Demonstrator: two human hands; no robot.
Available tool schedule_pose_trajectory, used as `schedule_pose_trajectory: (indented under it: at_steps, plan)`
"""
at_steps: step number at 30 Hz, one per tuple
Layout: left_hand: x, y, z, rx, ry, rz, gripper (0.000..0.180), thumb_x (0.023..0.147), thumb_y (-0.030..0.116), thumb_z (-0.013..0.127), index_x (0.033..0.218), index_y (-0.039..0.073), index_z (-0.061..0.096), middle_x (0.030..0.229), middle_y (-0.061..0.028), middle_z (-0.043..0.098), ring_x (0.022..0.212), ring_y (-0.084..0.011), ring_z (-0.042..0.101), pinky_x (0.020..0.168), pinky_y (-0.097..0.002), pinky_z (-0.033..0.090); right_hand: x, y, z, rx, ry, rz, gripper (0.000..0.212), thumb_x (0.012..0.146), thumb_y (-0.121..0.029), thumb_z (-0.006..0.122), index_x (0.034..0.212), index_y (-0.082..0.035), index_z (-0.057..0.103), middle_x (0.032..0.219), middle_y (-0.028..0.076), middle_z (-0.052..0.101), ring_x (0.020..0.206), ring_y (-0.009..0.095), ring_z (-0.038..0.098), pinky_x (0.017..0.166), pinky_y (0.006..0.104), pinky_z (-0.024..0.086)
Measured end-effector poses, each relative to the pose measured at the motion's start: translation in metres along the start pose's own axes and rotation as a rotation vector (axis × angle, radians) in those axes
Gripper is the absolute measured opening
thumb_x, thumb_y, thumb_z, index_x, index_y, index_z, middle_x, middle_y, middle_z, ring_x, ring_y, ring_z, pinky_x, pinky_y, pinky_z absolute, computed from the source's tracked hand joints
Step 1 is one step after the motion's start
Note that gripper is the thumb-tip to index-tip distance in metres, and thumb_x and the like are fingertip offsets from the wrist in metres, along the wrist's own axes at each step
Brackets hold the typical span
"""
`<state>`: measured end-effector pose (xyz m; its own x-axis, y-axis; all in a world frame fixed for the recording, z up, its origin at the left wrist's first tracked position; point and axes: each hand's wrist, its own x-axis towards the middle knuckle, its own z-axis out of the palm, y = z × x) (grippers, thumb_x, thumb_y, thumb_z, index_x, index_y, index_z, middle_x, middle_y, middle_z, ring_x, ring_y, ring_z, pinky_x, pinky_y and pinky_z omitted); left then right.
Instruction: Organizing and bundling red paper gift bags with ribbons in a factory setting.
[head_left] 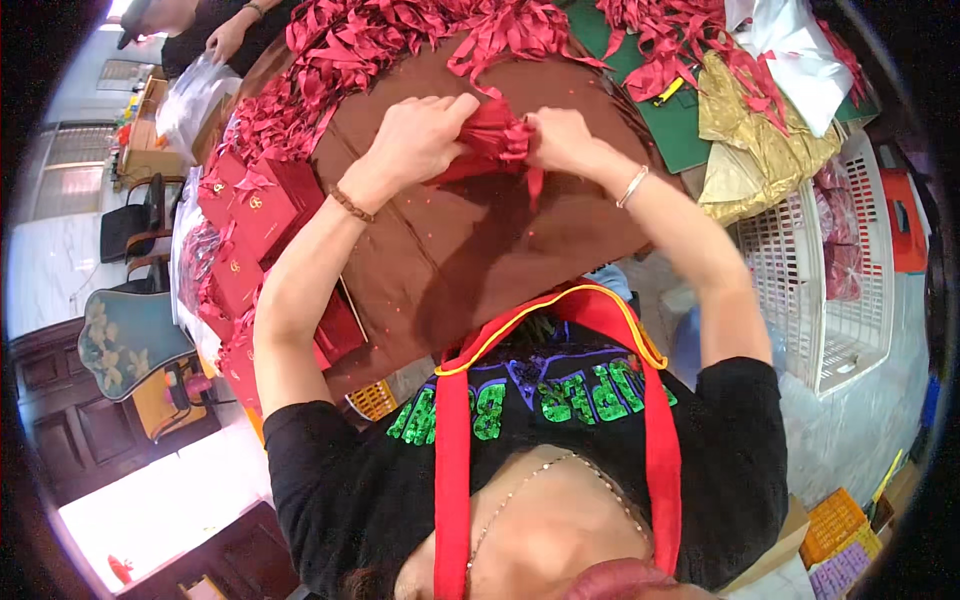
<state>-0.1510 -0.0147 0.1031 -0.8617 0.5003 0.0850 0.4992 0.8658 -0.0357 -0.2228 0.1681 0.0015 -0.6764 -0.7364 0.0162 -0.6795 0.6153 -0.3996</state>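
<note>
Over the far middle of the brown table (pixel 390 240), my hands hold a gathered bunch of red ribbon (pixel 492 132) between them. My left hand (pixel 425 135) grips its left side, with the fingers closed round it. On the other side, my right hand (pixel 560 138) pinches the bunch, and a loose ribbon end hangs down beside those fingers. Under the bunch a darker red patch shows, too blurred to tell its kind. A big heap of red ribbons (pixel 370 50) lies just beyond my hands, along the table's far edge.
Red gift bags (pixel 262 222) with bows are stacked along the table's left side. Gold wrapping (pixel 755 150) and more ribbons (pixel 680 50) lie at the far right, above white plastic crates (pixel 780 260). At the far left, another person's hand (pixel 228 40) is near clear plastic bags (pixel 197 100).
</note>
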Motion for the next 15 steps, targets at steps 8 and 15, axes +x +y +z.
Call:
schedule_pose_trajectory:
  at_steps: [8,15]
  plan:
    - [-0.007,0.006,0.017,0.072,0.070,-0.124,0.049,0.065,0.030,0.073,0.100,0.009,0.047,0.081,-0.0125,0.059,0.080,-0.0309,0.059,0.068,-0.0405,0.047,0.023,0.014,0.015,-0.192,0.067,-0.323,0.018,0.067,-0.026,0.060,0.074,-0.010,0.064,0.067,0.012,0.063,0.065,0.030,0.063,0.058,0.0391,0.047]
    - [0.008,-0.014,0.024,-0.057,0.016,-0.205,0.046,0.066,0.030,0.072,0.097,0.007,0.046,0.078,-0.0142,0.061,0.076,-0.0337,0.060,0.063,-0.0428,0.048,0.041,0.010,-0.013,-0.166,-0.245,-0.219,0.023,0.068,-0.027,0.060,0.079,-0.007,0.061,0.075,0.016,0.063,0.072,0.033,0.062,0.063,0.0419,0.049]
